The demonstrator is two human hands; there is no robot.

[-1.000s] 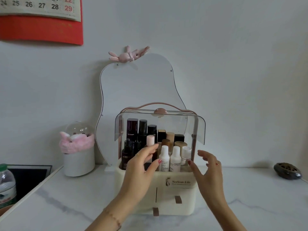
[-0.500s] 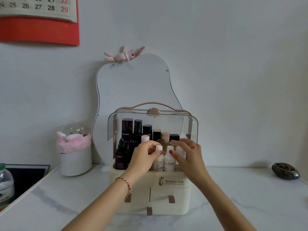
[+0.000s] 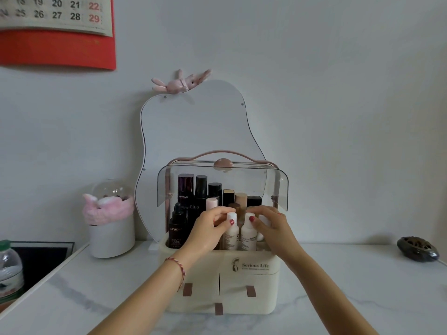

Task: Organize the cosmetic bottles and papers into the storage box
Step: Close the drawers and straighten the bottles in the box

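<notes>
A cream storage box (image 3: 251,281) with drawers stands on the marble table, its clear lid (image 3: 222,180) swung up. Several cosmetic bottles stand upright inside, dark ones (image 3: 186,189) at the back left. Two small white bottles stand at the front. My left hand (image 3: 210,228) pinches the cap of the left white bottle (image 3: 231,234). My right hand (image 3: 271,226) holds the cap of the right white bottle (image 3: 249,235). No papers are visible.
A pear-shaped mirror (image 3: 193,126) leans on the wall behind the box. A white canister with a pink plush top (image 3: 111,228) stands to the left, a water bottle (image 3: 9,269) at the far left edge, a dark dish (image 3: 417,249) at the right.
Both hands moved from in front of the box up onto the two white bottles' caps and closed on them. The view shifted slightly.
</notes>
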